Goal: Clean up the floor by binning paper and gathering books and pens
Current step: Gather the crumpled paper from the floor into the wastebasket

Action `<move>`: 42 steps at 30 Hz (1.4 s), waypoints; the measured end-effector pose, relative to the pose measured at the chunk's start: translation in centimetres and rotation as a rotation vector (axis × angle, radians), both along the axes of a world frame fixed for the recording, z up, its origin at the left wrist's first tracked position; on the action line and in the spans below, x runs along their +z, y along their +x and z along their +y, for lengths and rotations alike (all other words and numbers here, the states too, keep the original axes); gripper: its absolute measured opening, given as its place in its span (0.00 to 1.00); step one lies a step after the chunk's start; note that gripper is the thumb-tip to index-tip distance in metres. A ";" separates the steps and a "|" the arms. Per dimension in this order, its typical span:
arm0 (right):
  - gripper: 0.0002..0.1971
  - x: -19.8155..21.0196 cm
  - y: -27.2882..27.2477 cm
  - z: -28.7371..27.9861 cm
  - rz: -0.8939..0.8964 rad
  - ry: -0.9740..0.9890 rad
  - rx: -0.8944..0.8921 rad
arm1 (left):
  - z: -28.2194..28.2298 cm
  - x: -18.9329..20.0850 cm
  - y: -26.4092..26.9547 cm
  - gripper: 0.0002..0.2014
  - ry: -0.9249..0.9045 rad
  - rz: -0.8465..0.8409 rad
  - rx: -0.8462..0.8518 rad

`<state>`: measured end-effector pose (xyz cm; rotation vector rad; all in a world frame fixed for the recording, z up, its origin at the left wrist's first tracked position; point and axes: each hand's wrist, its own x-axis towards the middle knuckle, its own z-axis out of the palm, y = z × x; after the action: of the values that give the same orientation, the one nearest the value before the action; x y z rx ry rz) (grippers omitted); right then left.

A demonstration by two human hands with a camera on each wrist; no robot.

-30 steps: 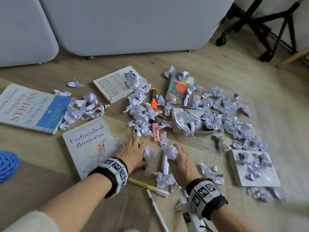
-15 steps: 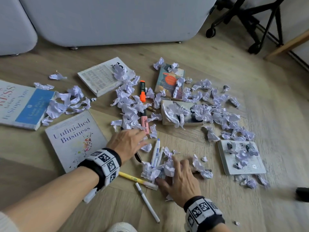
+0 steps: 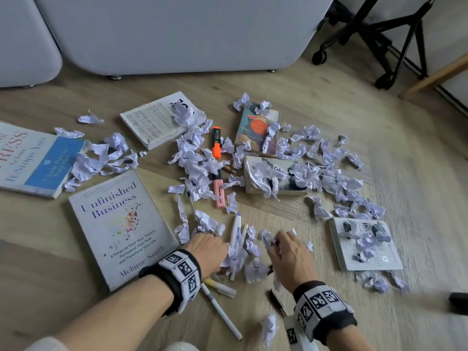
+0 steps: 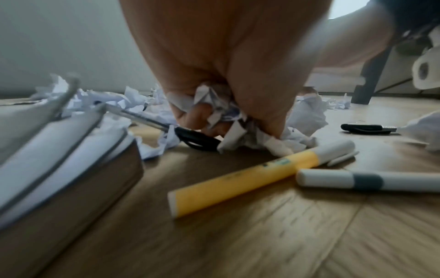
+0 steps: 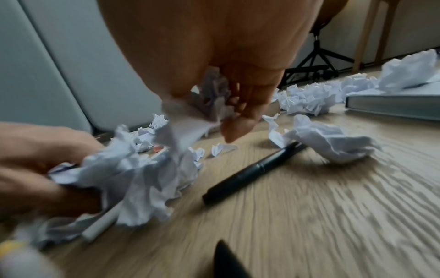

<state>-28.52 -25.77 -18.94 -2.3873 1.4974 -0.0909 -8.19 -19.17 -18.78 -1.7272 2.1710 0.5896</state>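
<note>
Crumpled white paper scraps (image 3: 195, 158) litter the wooden floor among several books and pens. My left hand (image 3: 210, 252) is low beside the "Unfinished Business" book (image 3: 119, 224), its fingers curled round a wad of paper (image 4: 221, 114). My right hand (image 3: 286, 252) hovers close to the right of it and grips another paper wad (image 5: 209, 97) in curled fingers. A yellow highlighter (image 4: 257, 173) and a white pen (image 4: 366, 180) lie just behind the left hand. A black pen (image 5: 252, 171) lies under the right hand.
A grey sofa (image 3: 177, 31) stands at the back. Black stand legs (image 3: 374, 41) and a wooden leg (image 3: 435, 77) are at the back right. More books lie around: a blue-and-white one (image 3: 30, 158) far left, a white one (image 3: 364, 244) right.
Both hands have drawn back toward me and closer together, raking paper scraps into a small heap between them. The left hand has left the pink highlighter area and closed on paper.
</note>
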 end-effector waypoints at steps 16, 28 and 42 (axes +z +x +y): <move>0.05 -1.1 2.3 -0.8 -0.039 0.065 0.206 | -2.3 -0.4 2.1 0.12 -0.213 0.100 0.329; 0.17 -3.2 1.6 5.2 0.187 0.073 0.442 | -1.5 0.2 1.6 0.10 -0.301 0.166 0.247; 0.21 0.8 -4.2 9.0 0.274 0.100 0.417 | 1.4 1.3 -1.1 0.11 -0.250 0.191 -0.024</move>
<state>-32.73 -16.74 -18.18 -2.6504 1.0402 0.4107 -9.31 -17.72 -17.49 -1.8308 2.4860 0.5144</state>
